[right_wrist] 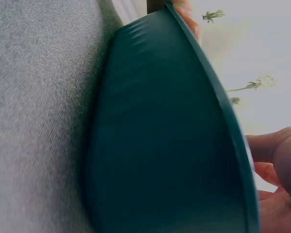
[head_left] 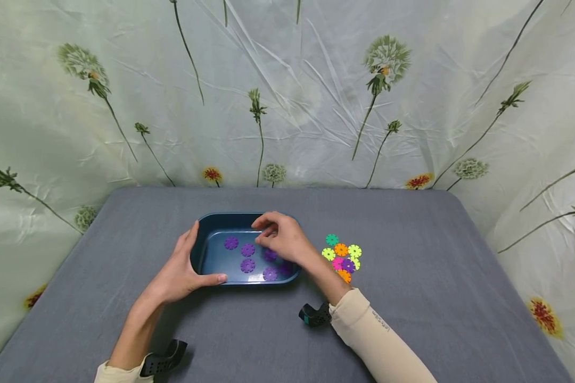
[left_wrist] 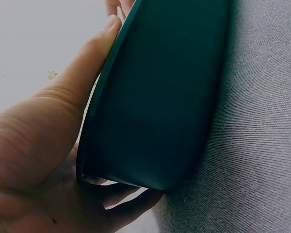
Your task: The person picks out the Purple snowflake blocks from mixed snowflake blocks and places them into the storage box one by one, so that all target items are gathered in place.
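A dark blue plastic tray (head_left: 220,216) stands on the table. Inside it lie several purple notched discs (head_left: 247,265), shaped like little flowers. My left hand (head_left: 179,268) grips the tray's left end, thumb over the near rim and fingers along the side; in the left wrist view the thumb (left_wrist: 89,60) lies along the rim. Over the right part of the tray hovers my right hand (head_left: 284,236), fingers loosely bent and thumb apart from the index finger, with nothing visible between them. It partly covers some discs. In the right wrist view the tray wall (right_wrist: 160,131) hides part of this hand.
Right of the tray, a loose cluster of notched discs lies on the grey cloth (head_left: 412,298): yellow (head_left: 354,250), orange (head_left: 341,249), green (head_left: 332,240), pink (head_left: 337,264) and purple (head_left: 348,265). Behind the table hangs a pale curtain (head_left: 306,106) printed with dandelions.
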### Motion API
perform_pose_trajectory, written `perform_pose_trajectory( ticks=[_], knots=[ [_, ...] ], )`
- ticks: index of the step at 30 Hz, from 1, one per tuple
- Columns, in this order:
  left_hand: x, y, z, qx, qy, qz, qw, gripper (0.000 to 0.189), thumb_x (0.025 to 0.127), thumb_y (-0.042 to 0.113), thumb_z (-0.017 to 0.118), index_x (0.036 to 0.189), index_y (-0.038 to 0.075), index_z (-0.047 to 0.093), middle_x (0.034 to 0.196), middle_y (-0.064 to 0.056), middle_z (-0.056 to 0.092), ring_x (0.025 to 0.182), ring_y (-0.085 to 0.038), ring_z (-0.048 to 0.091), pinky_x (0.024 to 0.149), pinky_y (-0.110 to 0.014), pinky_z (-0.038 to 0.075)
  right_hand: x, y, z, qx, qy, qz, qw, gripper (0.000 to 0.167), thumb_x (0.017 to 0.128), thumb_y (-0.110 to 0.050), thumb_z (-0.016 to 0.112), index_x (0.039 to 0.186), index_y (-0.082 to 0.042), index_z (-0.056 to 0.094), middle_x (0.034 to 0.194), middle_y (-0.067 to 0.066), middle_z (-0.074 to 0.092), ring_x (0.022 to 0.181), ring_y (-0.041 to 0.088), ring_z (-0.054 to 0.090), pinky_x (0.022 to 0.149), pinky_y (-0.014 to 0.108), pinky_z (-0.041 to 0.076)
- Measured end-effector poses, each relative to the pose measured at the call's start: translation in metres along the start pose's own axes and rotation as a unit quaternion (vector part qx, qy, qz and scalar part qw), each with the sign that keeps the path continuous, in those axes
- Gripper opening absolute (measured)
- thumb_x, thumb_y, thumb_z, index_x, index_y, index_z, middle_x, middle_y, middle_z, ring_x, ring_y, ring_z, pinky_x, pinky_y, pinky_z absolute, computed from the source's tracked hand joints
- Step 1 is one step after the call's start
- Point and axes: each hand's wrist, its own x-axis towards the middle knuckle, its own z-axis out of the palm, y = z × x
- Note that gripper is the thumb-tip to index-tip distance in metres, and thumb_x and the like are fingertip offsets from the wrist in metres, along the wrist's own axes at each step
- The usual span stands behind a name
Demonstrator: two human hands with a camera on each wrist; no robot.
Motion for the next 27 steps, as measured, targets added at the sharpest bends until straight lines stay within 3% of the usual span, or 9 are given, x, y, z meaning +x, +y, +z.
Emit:
perform_pose_trajectory(
  ticks=[7,27],
  knots=[
    [-0.001,0.000,0.001,0.007,0.005,-0.009,0.9999,0.143,0.075,0.044,0.093,0.167,0.011,-0.010,0.169,-0.033,0.006,0.150,-0.059,0.022,0.115,-0.078,0.026,-0.011,0.001,-0.009,0.026,0.013,-0.012,0.9995,0.025,0.094,-0.003,0.074,0.118,0.001,0.071,0.123,0.021,0.068,0.101,0.027,0.072,0.089,0.031,0.059],
    [0.001,-0.001,0.002,0.001,0.004,0.007,1.0000,0.143,0.073,0.043,0.094,0.168,0.010,-0.008,0.169,-0.033,0.007,0.150,-0.058,0.022,0.114,-0.077,0.027,-0.039,0.013,-0.036,0.027,0.080,-0.034,0.9959,0.017,0.095,-0.009,0.075,0.113,-0.007,0.073,0.113,0.020,0.068,0.097,0.021,0.069,0.082,0.025,0.055]
  ],
)
